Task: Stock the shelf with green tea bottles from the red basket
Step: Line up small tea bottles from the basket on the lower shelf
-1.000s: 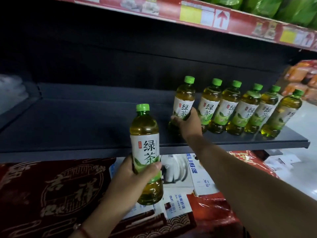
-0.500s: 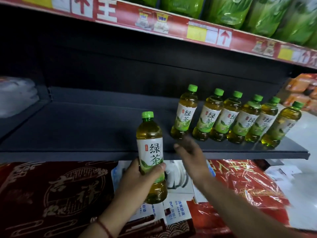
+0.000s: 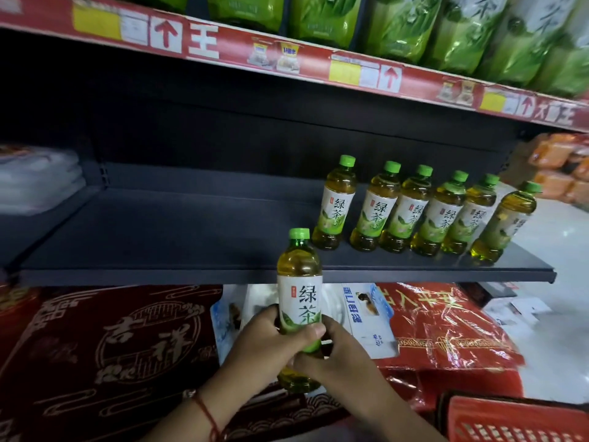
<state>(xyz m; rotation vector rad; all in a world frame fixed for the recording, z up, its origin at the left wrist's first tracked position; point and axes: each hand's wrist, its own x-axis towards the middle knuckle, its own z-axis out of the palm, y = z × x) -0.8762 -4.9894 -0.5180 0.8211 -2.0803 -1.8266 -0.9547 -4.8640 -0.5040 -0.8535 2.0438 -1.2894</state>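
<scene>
Grip: both hands close around one green tea bottle [image 3: 299,301], upright, in front of the shelf edge and below it.
Left hand [image 3: 271,342]: fingers wrap the lower part of the label from the left, thumb lies across the front.
Right hand [image 3: 338,355]: holds the bottle low from the right side, fingers curled on its lower body.
Wrist: a red string bracelet [image 3: 207,416] sits on the left wrist.
Held bottle: green cap on top, white label with green characters, amber liquid inside.
Shelf [image 3: 159,237]: dark board, bare on its left and middle part.
Row of bottles [image 3: 424,212]: six of the same green tea bottles stand on the right part of the shelf, close together, the leftmost a little apart from the others.
Red basket [image 3: 510,419]: at the lower right corner, only its rim and grid wall are visible.
Upper shelf: green packages [image 3: 398,23] stand above a red price strip [image 3: 287,55].
Below the shelf: red packaged goods [image 3: 105,342] lie there.
</scene>
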